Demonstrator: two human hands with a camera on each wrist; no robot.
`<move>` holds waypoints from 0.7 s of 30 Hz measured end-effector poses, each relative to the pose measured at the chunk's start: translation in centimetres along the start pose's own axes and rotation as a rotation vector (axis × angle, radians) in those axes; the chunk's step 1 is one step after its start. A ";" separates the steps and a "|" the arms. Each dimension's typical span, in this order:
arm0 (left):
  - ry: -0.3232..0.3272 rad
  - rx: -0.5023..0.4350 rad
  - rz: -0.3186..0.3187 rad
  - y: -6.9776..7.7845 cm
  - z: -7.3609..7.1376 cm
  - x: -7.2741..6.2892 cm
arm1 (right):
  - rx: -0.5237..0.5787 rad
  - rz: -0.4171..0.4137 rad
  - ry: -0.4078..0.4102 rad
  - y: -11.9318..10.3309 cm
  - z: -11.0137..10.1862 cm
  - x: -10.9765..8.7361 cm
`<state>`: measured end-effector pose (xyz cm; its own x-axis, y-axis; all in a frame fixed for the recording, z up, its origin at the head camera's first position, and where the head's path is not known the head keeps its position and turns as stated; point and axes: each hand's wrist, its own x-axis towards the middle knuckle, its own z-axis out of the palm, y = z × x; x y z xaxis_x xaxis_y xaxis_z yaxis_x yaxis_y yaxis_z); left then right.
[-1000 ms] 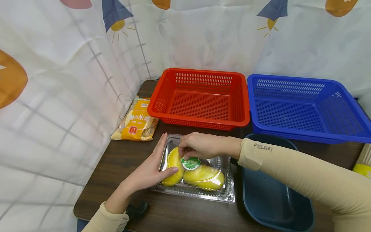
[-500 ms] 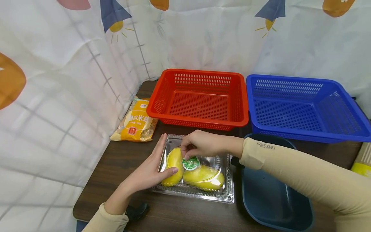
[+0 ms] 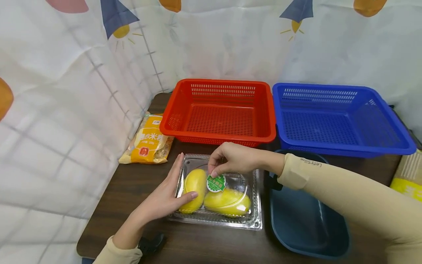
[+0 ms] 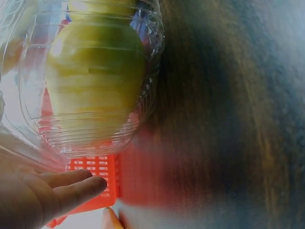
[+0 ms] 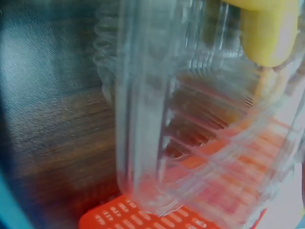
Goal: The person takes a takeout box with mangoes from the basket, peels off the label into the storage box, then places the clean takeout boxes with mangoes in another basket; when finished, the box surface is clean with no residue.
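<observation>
A clear plastic clamshell box (image 3: 232,223) lies on the dark wooden table, with two yellow mangoes (image 3: 227,203) inside. On its lid is a round green and white sticker (image 3: 215,185). My right hand (image 3: 234,157) pinches the sticker's upper edge between thumb and forefinger. My left hand (image 3: 161,200) lies along the box's left side, its fingers straight and its thumb on the lid. Through the box wall, the left wrist view gives a close look at a mango (image 4: 95,76). The right wrist view has the blurred box side (image 5: 147,105), but no right hand.
Behind the box stand a red plastic basket (image 3: 217,138) and, to its right, a blue basket (image 3: 343,146). A dark blue tub (image 3: 306,223) is under my right forearm. A yellow food packet (image 3: 148,141) lies at left; another package (image 3: 408,179) is at the right edge.
My right hand has risen slightly away from the lid, with the sticker's edge between its fingers; the sticker has turned a little. The head view has shifted somewhat. My left hand keeps its place on the box.
</observation>
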<state>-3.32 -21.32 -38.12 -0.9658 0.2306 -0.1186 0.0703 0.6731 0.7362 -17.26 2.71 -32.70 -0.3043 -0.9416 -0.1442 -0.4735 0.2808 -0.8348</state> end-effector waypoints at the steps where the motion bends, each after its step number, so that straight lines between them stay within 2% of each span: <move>1: 0.000 0.001 0.002 0.0 0.0 0.0 | 0.013 0.013 0.016 0.0 -0.1 -0.2; 10: 0.002 0.015 0.011 -0.1 0.1 0.2 | 0.129 0.173 0.164 0.3 -0.3 -2.6; 16: 0.003 0.027 0.018 0.0 0.1 0.2 | 0.316 0.312 0.247 0.3 -0.4 -4.6; 21: 0.004 0.024 0.021 0.1 0.1 0.2 | 0.451 0.376 0.303 0.5 -0.3 -6.9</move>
<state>-3.49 -21.16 -38.12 -0.9650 0.2424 -0.1002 0.0969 0.6847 0.7224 -15.69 9.37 -31.96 -0.6316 -0.6821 -0.3686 0.0833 0.4130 -0.9069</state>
